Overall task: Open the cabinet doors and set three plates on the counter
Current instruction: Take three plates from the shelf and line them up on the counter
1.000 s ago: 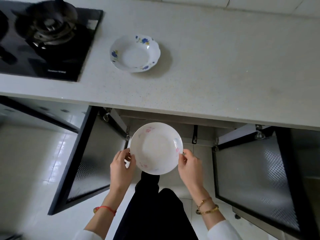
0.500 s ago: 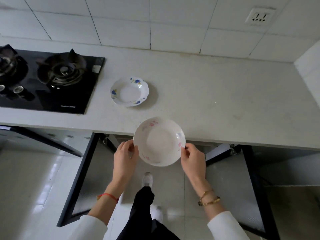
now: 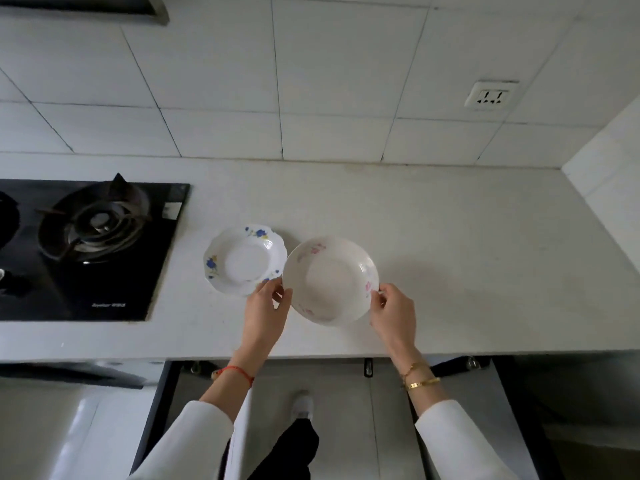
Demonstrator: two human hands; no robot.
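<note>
Stretching wide and bare beyond the right hand, the counter offered the open room. Below both wrists, the cabinet doors stood open. The pink-flowered plate sat level between the hands, each pinching its rim, the left hand just as near; whether it touched the surface was unclear. Its far-left edge nearly met the blue-flowered plate, so a rightward shift looked safer.

We note a white plate with blue flowers, and, just right of it, a white plate with pink flowers; both lie over a pale speckled counter, right of the black hob.
</note>
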